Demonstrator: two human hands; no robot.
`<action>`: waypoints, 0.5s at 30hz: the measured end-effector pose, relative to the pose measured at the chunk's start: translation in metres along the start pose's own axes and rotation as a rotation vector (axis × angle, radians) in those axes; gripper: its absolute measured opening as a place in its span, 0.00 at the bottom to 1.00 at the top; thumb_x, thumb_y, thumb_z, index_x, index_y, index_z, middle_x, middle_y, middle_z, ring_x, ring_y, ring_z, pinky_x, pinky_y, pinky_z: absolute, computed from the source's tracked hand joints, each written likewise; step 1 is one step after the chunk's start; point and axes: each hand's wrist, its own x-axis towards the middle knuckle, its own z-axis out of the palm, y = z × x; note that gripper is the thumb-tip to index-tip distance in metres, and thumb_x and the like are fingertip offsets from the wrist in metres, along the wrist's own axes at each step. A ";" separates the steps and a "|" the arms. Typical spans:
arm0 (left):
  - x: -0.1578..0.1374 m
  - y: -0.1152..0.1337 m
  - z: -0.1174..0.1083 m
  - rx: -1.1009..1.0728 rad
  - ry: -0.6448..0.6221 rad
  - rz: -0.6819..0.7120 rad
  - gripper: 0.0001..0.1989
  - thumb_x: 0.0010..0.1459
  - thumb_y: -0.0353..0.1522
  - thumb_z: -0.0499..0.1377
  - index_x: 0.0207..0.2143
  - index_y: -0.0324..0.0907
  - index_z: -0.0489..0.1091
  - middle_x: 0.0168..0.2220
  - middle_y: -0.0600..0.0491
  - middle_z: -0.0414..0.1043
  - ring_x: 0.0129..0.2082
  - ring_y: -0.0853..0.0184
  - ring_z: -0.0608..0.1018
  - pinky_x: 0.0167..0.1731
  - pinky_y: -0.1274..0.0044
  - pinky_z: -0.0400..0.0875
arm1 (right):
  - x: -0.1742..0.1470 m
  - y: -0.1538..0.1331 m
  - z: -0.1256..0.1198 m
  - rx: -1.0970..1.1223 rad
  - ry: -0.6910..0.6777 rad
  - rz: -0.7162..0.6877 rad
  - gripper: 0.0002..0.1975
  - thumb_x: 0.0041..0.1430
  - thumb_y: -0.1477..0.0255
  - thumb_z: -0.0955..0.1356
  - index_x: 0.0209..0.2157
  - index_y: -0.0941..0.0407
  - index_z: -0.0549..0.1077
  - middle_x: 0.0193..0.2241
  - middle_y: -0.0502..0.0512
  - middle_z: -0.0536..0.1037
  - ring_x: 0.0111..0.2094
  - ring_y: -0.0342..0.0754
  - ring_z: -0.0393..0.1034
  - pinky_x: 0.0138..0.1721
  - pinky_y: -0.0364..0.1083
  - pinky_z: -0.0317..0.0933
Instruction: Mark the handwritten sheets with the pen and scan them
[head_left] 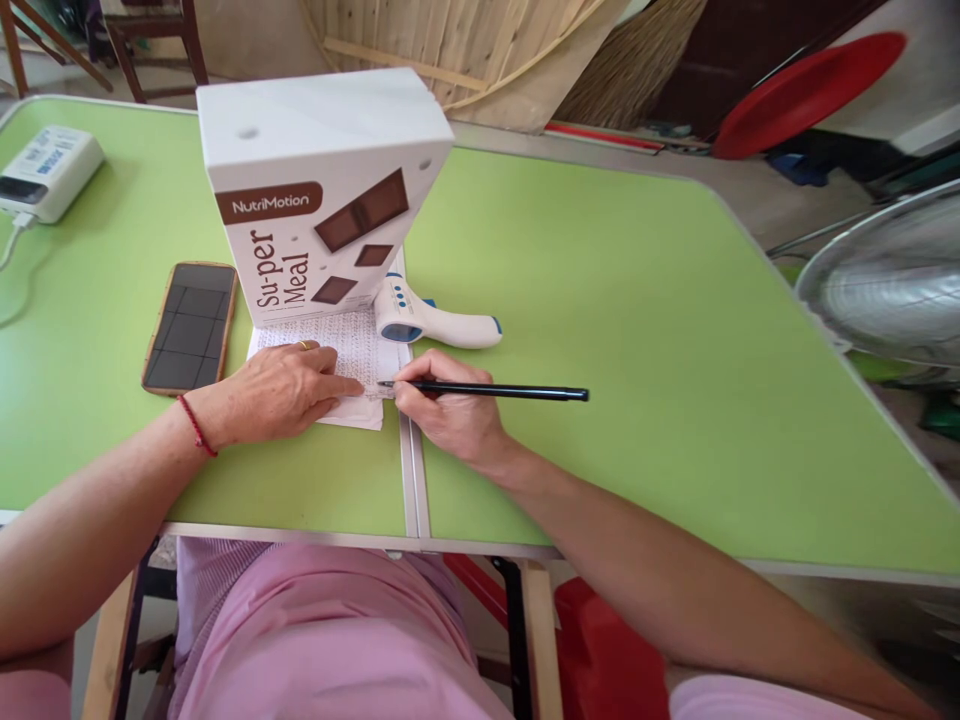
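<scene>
My right hand grips a slim black pen, its tip at the right edge of a sheet of paper covered in small dense handwriting. Flat on that sheet lies my left hand, index finger stretched toward the pen tip and nothing held. A tall white box printed "NutriMotion Su-per Meal" stands on the far part of the paper and hides it. Against the box's lower right, a white and blue infrared thermometer lies just beyond my right hand.
A phone with a dark screen lies left of the paper. A white power bank with a cable sits at the far left of the green folding table. A fan stands beyond the table's right edge. A metal seam crosses the tabletop.
</scene>
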 end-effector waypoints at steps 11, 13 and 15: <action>-0.001 -0.001 0.000 0.005 0.005 0.006 0.17 0.69 0.32 0.52 0.55 0.48 0.74 0.36 0.48 0.72 0.32 0.63 0.76 0.32 0.74 0.70 | 0.000 0.003 -0.001 -0.010 0.027 -0.016 0.05 0.50 0.73 0.66 0.22 0.53 0.68 0.16 0.45 0.70 0.18 0.41 0.60 0.20 0.42 0.57; -0.001 -0.001 0.000 0.007 -0.002 -0.001 0.17 0.69 0.32 0.52 0.55 0.48 0.74 0.36 0.49 0.72 0.32 0.63 0.76 0.31 0.74 0.69 | -0.001 0.003 -0.001 -0.003 0.034 -0.027 0.05 0.51 0.73 0.66 0.23 0.53 0.69 0.17 0.46 0.71 0.18 0.41 0.62 0.20 0.42 0.58; -0.001 -0.001 0.000 0.011 0.002 -0.002 0.17 0.69 0.32 0.52 0.55 0.48 0.74 0.36 0.49 0.72 0.32 0.63 0.76 0.31 0.74 0.69 | -0.001 0.004 0.000 0.012 0.027 -0.040 0.04 0.51 0.74 0.66 0.24 0.53 0.69 0.17 0.46 0.72 0.18 0.41 0.63 0.20 0.41 0.57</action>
